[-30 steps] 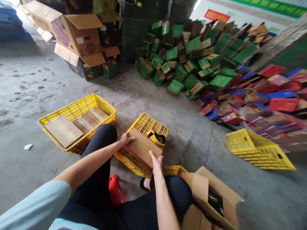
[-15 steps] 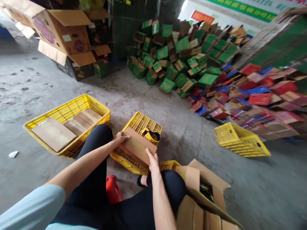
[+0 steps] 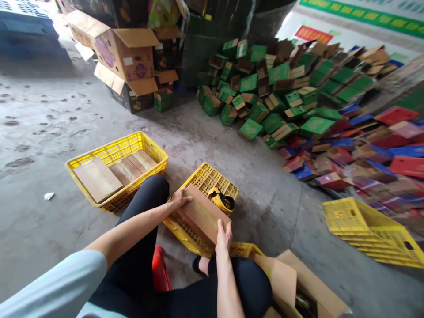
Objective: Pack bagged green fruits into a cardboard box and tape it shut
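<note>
The box is held on or just above the upturned crate, directly between the hands. Its long axis is slanted from the far left to the near right; the left end is clamped by the left hand, the right end by the right hand, so no gap is left at either grip. The dispenser is set just beyond; the basket is neared more by the left hand.

No wording can be read. At upper right, a green banner and a red sign bear yellow characters — too blurred to make out. At upper left, a cardboard carton carries illegible purple print and a white label.
</note>
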`<state>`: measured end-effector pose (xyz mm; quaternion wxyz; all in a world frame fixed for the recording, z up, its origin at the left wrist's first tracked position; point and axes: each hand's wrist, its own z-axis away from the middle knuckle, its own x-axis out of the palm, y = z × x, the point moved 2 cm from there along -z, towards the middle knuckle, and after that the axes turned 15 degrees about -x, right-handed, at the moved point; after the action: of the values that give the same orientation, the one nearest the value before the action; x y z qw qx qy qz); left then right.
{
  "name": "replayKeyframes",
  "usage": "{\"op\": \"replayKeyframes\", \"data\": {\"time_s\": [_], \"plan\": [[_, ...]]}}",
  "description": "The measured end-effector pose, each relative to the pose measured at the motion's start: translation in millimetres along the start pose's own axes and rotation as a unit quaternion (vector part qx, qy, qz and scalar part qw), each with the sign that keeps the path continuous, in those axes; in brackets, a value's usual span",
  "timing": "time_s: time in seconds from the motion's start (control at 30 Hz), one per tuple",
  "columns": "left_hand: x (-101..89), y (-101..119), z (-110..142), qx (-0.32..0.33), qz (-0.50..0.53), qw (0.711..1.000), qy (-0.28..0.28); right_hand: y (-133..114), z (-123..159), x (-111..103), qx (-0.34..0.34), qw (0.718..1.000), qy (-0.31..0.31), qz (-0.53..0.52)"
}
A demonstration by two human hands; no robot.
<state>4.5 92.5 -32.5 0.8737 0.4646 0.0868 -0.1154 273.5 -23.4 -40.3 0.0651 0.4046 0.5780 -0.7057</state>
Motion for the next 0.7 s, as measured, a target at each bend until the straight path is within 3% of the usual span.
{"op": "replayKeyframes", "data": {"time_s": [0.3, 0.7], "plan": [[2.0, 5.6, 6.3, 0.009, -0.035, 0.999, 0.020, -5.5, -2.7, -4.9, 0.051, 0.997, -0.034, 0.049], [7.3, 8.2, 15.3, -0.011, 0.013, 1.000, 0.012, -23.6, -4.5, 4.1, 0.004, 0.994, -0.015, 0.111]]}}
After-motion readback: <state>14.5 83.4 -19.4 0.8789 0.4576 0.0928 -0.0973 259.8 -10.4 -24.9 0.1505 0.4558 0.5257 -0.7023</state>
